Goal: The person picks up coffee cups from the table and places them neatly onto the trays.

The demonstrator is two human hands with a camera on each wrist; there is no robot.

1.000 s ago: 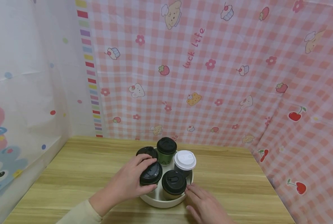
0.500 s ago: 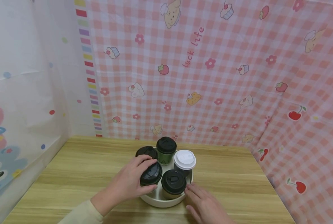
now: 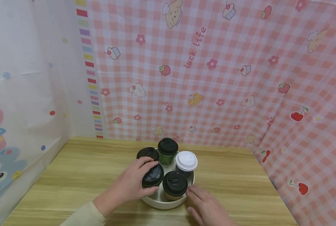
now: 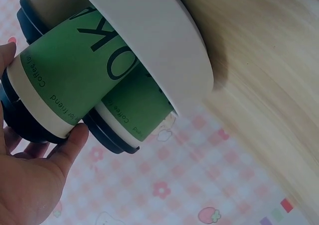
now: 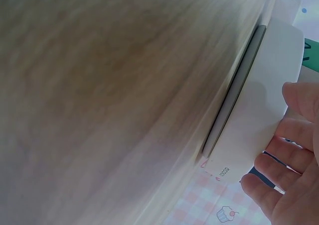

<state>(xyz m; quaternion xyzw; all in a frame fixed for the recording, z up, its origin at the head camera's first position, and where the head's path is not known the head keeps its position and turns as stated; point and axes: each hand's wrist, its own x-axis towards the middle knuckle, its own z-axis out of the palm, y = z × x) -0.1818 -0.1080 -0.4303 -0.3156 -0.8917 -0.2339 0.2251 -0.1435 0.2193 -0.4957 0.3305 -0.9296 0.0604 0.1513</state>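
Note:
A round white tray (image 3: 162, 206) holds several lidded paper coffee cups. My left hand (image 3: 122, 185) grips the near-left cup (image 3: 153, 176) by its black lid; the left wrist view shows that cup (image 4: 75, 68) is green with dark lettering, with thumb and fingers around its lid end. The right hand (image 3: 207, 205) rests its fingertips against the tray's right side, beside the front black-lidded cup (image 3: 175, 184). Behind that stands a dark cup with a white lid (image 3: 186, 160). A green cup (image 3: 168, 152) and another black-lidded cup (image 3: 148, 153) stand at the back.
The tray stands on a wood-grain table (image 3: 94, 163). A pink checked cloth (image 3: 201, 78) hangs behind the table and along its right side. A white printed cloth (image 3: 26, 94) borders the left side.

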